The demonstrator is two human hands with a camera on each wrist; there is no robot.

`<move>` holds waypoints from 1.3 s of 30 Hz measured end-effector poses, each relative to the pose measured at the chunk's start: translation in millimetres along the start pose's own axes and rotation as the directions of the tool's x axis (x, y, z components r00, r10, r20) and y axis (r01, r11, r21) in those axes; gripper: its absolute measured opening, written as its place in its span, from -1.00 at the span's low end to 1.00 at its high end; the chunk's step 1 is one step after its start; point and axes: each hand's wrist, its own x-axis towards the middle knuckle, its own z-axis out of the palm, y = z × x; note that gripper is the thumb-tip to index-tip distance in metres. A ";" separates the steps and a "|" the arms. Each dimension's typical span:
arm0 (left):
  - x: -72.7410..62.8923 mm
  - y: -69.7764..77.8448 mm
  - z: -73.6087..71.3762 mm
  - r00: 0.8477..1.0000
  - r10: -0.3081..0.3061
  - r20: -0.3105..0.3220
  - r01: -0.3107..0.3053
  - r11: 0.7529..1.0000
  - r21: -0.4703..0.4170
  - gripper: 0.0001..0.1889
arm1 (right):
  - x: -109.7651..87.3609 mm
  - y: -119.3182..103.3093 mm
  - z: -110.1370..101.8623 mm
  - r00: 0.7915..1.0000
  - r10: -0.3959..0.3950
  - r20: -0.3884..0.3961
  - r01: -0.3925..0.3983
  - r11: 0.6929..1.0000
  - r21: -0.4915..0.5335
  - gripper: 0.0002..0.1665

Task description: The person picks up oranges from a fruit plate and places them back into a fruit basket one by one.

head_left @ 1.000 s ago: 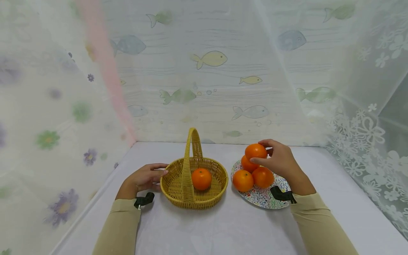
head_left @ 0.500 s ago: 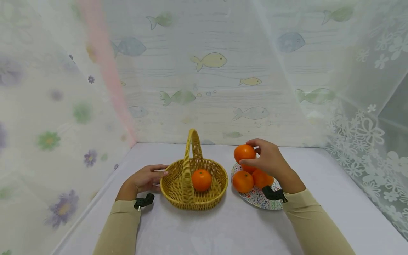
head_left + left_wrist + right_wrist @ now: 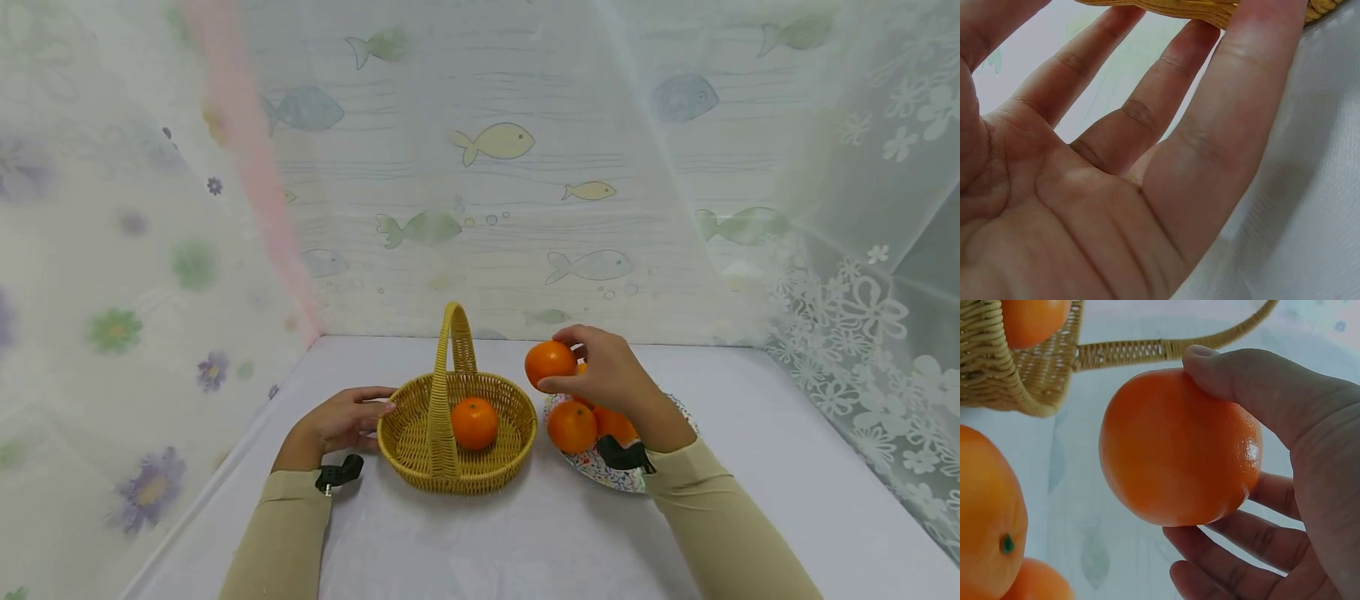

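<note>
Between thumb and fingers my right hand [image 3: 609, 367] holds an orange [image 3: 550, 365], raised above the left back side of a patterned plate [image 3: 615, 477]. In the right wrist view the held orange [image 3: 1172, 450] is gripped with the thumb on top and fingertips below. Three oranges lie on the plate, one of them a front orange [image 3: 572, 427]; the forearm and hand partly cover the others. My left hand [image 3: 345, 421] touches the left rim of a yellow wicker basket [image 3: 459, 482], its straight fingers [image 3: 1141, 112] against the outer wall. One orange [image 3: 474, 422] sits inside the basket.
The basket's tall arched handle [image 3: 441, 383] stands across its middle. A white cloth [image 3: 465, 550] covers the table. Behind it hangs a fish-print curtain [image 3: 495, 208], with flowered curtains at both sides.
My right hand has carried the orange leftward from over the pile, toward the basket's right side. The left hand and the basket have stayed put.
</note>
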 end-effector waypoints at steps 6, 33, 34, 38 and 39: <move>-0.5 0.2 0.1 1.000 0.004 0.000 -0.004 1.000 0.010 -0.32 | 2.6 -10.3 4.2 1.000 -0.015 0.022 0.015 1.000 -0.003 -0.22; -1.3 1.1 0.5 1.000 -0.009 -0.004 0.009 1.000 -0.008 -0.33 | 6.4 -35.0 31.3 0.980 -0.092 0.176 0.095 0.995 -0.005 -0.37; -1.2 1.1 0.4 1.000 -0.009 -0.004 0.009 1.000 -0.008 -0.33 | 6.5 -35.0 32.5 0.979 -0.091 0.184 0.093 0.996 -0.003 -0.37; -1.9 1.4 0.4 1.000 -0.015 -0.009 0.015 1.000 -0.008 -0.33 | 6.2 -36.3 36.1 0.975 -0.078 0.210 0.082 0.997 -0.009 -0.37; -2.1 1.4 0.3 1.000 -0.017 -0.010 0.017 1.000 -0.010 -0.32 | 6.1 -36.8 36.9 0.974 -0.073 0.214 0.077 0.997 -0.010 -0.37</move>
